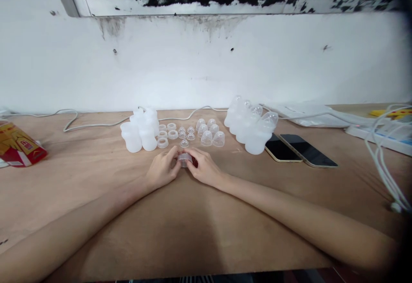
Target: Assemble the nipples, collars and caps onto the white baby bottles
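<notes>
My left hand point(165, 165) and my right hand point(203, 166) meet at the middle of the table. Between their fingertips they grip a translucent bottle collar ring point(184, 158) from both sides; whether a nipple sits in it is hard to make out. Just beyond stand several clear bottle nipples point(184, 143). To their left lie several screw rings point(162, 142), partly in two columns, and to their right several clear dome caps point(219, 138). Frosted white bottles without caps point(148, 138) stand farther left. At the right is a group of frosted bottles with clear caps point(255, 139).
Two phones point(307, 150) lie right of the capped bottles. A red and yellow box point(22, 145) rests at the far left. White cables point(383, 162) and a power strip point(380, 137) are at the right, near a plastic bag point(305, 115). A wall point(180, 68) rises behind the table point(180, 223).
</notes>
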`<state>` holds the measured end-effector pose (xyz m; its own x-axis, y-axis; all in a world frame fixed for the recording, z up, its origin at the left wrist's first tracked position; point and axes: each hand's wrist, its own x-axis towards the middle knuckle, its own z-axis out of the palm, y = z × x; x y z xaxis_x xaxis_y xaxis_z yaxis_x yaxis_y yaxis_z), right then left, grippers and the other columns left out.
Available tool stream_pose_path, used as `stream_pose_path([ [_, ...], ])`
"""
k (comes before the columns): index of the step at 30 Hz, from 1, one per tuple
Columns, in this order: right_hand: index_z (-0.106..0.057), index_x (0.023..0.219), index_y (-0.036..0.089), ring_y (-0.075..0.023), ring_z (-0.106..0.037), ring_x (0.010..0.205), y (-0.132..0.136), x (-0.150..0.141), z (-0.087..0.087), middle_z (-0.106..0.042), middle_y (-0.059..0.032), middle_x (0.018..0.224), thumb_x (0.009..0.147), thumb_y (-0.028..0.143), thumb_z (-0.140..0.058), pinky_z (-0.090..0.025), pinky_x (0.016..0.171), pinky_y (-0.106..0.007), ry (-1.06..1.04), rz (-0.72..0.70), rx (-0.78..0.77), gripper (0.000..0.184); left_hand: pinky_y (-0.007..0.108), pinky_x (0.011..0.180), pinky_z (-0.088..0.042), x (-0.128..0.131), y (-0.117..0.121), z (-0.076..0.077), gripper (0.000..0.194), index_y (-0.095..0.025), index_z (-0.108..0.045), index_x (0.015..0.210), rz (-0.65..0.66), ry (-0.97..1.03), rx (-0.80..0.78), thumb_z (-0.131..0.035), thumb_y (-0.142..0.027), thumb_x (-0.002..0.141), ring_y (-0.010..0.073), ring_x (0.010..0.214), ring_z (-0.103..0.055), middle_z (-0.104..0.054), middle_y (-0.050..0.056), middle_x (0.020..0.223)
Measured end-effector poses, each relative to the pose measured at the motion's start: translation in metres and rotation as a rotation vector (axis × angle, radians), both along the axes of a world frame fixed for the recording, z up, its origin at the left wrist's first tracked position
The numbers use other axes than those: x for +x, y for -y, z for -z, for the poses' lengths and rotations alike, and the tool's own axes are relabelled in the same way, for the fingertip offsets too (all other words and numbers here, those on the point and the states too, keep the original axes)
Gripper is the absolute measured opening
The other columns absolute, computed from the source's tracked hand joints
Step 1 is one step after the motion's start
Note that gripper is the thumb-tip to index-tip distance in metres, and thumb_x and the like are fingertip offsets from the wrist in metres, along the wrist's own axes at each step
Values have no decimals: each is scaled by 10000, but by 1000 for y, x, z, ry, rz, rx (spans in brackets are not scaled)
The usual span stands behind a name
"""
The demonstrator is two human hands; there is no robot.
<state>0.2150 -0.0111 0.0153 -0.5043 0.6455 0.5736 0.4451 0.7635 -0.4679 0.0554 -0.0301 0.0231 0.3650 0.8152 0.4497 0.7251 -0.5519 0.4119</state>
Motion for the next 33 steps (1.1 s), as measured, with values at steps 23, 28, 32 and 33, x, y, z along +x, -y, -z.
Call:
stream_pose_path([
  [23, -574, 987, 126, -70, -515, 434, -14, 2, -2, -565, 2, 548, 714, 131, -473, -373, 361, -156, -386, -80, -733, 291, 495, 825, -233, -65, -39, -41, 395, -126, -497, 1015, -537, -489, 539, -415, -422, 766, 357, 1041, -386, -551, 159, 994],
  [28, -532, 1068, 136, -101, -582, 554, -16, 3, 0, -610, -58, 746, 731, 221, -514, -399, 367, -157, -448, -110, -756, 348, 436, 793, -272, -60, -34, -43, 375, -160, -524, 1000, -501, -453, 577, -420, -435, 768, 312, 963, -450, -562, 124, 973],
  [32, -522, 1051, 154, -88, -597, 550, -16, 2, 0, -576, -96, 957, 777, 267, -456, -415, 350, -152, -490, -85, -786, 304, 396, 779, -300, -52, -24, -51, 365, -177, -546, 963, -441, -365, 568, -444, -457, 752, 264, 898, -491, -564, 93, 922],
  [33, -526, 1026, 145, -88, -598, 534, -16, 2, 0, -579, -95, 935, 784, 265, -443, -407, 336, -147, -490, -75, -794, 283, 384, 778, -309, -49, -22, -52, 356, -179, -550, 952, -421, -317, 559, -448, -455, 751, 250, 886, -499, -563, 84, 909],
])
